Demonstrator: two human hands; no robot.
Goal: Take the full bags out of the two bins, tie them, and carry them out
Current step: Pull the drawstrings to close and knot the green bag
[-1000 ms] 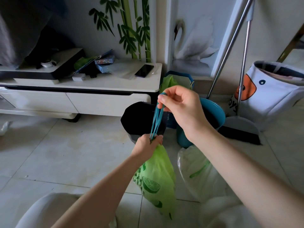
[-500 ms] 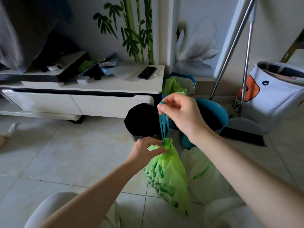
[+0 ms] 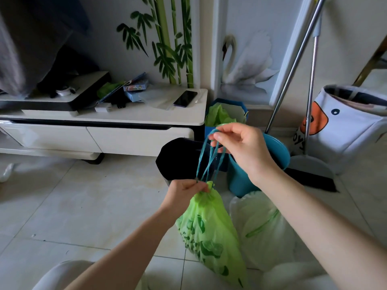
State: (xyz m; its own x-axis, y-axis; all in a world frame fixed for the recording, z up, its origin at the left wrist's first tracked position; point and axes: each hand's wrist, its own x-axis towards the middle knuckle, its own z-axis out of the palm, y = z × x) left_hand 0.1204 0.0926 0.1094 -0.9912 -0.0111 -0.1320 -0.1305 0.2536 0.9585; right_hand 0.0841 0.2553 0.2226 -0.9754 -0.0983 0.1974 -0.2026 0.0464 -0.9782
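The left hand (image 3: 184, 191) pinches the gathered neck of a translucent lime-green plastic rubbish bag printed with darker green shapes (image 3: 211, 237), its fingers closed tight around the bunched plastic just under the point where the drawstrings come out. The bag hangs below those fingers, slanting down and to the right, its lower end close to the pale tiled floor (image 3: 83, 206).

The right hand (image 3: 243, 149) is raised above and to the right of the left one. Its thumb and fingertips (image 3: 215, 136) are closed on the top loops of the thin teal drawstrings (image 3: 209, 160), which run down in several slack strands from these fingers to the bag's neck at the left hand's fingertips.

Behind the strings, just beyond the left hand's fingers, stands a bin lined with a black bag (image 3: 178, 160). Under the right wrist sits a round teal plastic bin (image 3: 247, 178). Below the right forearm, just beside the green bag, a white translucent plastic bag with a green stripe (image 3: 263, 229) lies on the floor. Beyond the right hand's fingertips, a blue box with crumpled green plastic inside (image 3: 226, 114) stands against the end of a low white cabinet (image 3: 125, 120).
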